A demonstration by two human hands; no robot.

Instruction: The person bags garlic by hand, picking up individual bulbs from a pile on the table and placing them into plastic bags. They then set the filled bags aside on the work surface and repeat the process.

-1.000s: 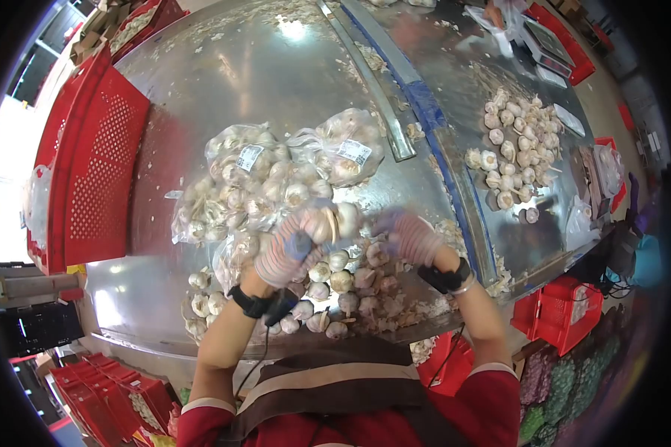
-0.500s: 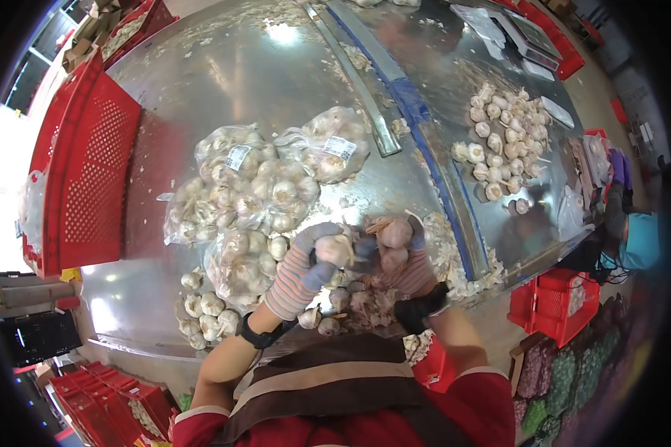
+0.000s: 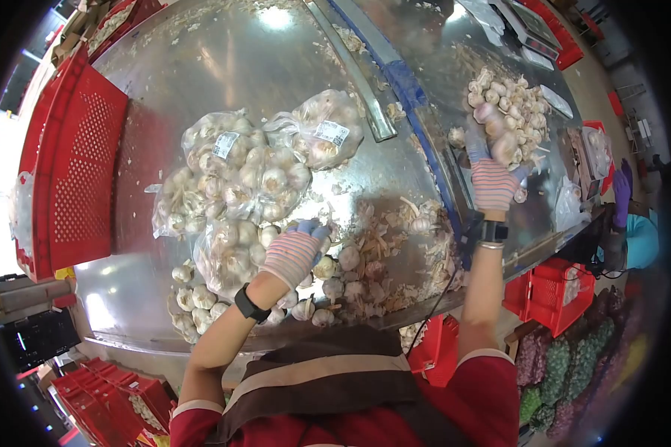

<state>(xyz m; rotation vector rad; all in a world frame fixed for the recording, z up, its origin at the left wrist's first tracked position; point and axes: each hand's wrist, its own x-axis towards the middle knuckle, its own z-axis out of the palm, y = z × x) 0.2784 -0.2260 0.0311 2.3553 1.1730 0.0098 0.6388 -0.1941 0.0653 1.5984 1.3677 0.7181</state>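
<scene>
My right hand (image 3: 493,179), in a striped glove, reaches over the right side of the metal table. Its fingers are around pinkish garlic bulbs (image 3: 505,149) at the near left edge of a pile of garlic (image 3: 518,112). My left hand (image 3: 297,249), in a matching glove, is low over the near side, its fingers curled together. What those fingers hold, if anything, is hidden. Beside it are loose garlic bulbs (image 3: 325,268) and a clear bag of garlic (image 3: 227,257). Behind lie more filled bags, two with white labels (image 3: 332,133).
A blue-edged divider (image 3: 414,93) and a metal strip (image 3: 361,82) cross the table (image 3: 224,67). Papery skins (image 3: 395,276) litter the near side. A red crate (image 3: 82,164) stands left; a scale (image 3: 529,30) sits far right. Another person's purple glove (image 3: 622,195) shows at right.
My right hand has moved from the near middle to the right-hand pile, carrying garlic bulbs. My left hand has shifted slightly left, and the bulb in its fingers no longer shows.
</scene>
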